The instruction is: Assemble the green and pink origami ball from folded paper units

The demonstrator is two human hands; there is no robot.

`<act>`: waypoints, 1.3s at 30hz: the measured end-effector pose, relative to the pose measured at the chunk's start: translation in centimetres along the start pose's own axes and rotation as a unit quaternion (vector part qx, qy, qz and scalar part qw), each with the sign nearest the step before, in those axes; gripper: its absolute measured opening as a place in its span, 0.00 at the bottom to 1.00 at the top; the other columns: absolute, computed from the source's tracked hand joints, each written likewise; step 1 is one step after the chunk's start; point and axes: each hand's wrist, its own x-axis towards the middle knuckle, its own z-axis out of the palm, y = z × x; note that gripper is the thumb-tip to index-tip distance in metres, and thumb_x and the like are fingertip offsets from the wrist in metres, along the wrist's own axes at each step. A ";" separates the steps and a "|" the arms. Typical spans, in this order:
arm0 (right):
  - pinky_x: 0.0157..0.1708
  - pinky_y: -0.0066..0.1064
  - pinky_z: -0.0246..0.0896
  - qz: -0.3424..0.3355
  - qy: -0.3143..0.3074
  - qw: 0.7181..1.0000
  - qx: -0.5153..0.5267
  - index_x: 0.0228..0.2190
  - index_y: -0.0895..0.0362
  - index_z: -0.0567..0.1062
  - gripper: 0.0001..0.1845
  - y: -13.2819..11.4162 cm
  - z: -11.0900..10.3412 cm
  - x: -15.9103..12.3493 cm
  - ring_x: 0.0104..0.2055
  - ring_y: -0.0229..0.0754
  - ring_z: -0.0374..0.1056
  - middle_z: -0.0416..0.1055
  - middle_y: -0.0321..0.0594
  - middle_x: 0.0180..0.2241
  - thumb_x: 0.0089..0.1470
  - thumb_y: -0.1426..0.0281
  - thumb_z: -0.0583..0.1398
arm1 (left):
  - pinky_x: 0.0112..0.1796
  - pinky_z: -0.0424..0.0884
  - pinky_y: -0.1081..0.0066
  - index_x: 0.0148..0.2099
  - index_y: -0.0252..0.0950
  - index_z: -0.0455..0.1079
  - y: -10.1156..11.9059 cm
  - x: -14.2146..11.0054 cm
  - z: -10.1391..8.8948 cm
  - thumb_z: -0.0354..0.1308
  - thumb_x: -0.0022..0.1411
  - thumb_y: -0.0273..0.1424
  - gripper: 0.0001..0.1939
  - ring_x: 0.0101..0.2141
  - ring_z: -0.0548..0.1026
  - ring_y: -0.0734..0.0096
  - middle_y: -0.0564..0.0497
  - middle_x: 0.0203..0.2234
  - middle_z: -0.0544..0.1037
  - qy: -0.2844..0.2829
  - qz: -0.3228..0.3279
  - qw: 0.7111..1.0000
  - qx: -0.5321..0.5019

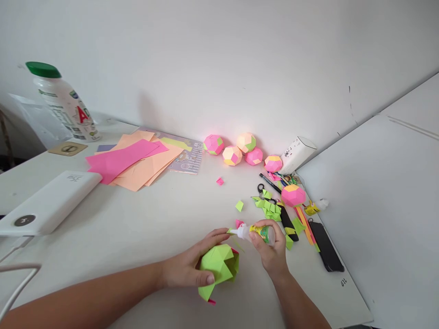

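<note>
Under the left hand [188, 267], cupping a green shell [214, 262] over the desk [144, 237], curling the thumb over its near side and reaching the fingers past its far side. At those fingertips, apparently steadying a green piece [230, 231], though showing too little to tell how firmly. Right of the shell, pinching the glue bottle [252, 232] between thumb and fingers of the right hand [270, 249], pointing the nozzle left and bringing it to the green piece.

Between the hands, showing a part-built shape: already joining many green faces into a curved wall, but leaving a wide gap towards the right hand, with jagged edges and bits of pink. Beyond the hands, showing six closed balls [213, 144], apparently finished. Just past the right hand, showing loose green pieces [270, 209], not yet attached, near the scissors [261, 188]. Beyond the left hand, showing overlapping pink and peach paper [123, 157].
</note>
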 end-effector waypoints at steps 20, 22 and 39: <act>0.30 0.29 0.63 -0.012 0.011 1.000 -0.017 0.30 0.54 0.72 0.07 0.2 -0.6 0.2 0.30 0.39 0.67 0.72 0.35 0.29 0.46 0.70 0.65 | 0.60 0.44 0.46 0.67 0.45 0.47 0.0 -0.1 0.0 0.59 0.52 0.53 0.45 0.65 0.37 0.42 0.44 0.66 0.40 -0.001 -0.002 1.000 -0.011; 0.30 0.29 0.63 -0.012 0.013 1.000 -0.019 0.29 0.54 0.72 0.07 0.2 -0.6 0.2 0.30 0.40 0.67 0.72 0.36 0.29 0.45 0.70 0.65 | 0.60 0.44 0.46 0.67 0.45 0.48 0.1 -0.1 0.0 0.59 0.53 0.53 0.44 0.65 0.36 0.42 0.44 0.66 0.40 -0.002 0.000 1.000 -0.011; 0.30 0.28 0.64 -0.025 0.000 1.000 -0.011 0.29 0.54 0.72 0.07 0.3 -0.2 0.1 0.30 0.39 0.68 0.72 0.35 0.28 0.44 0.71 0.65 | 0.60 0.44 0.45 0.66 0.46 0.48 -0.1 -0.1 -0.1 0.58 0.54 0.51 0.43 0.65 0.37 0.41 0.44 0.66 0.41 0.000 0.012 1.000 -0.020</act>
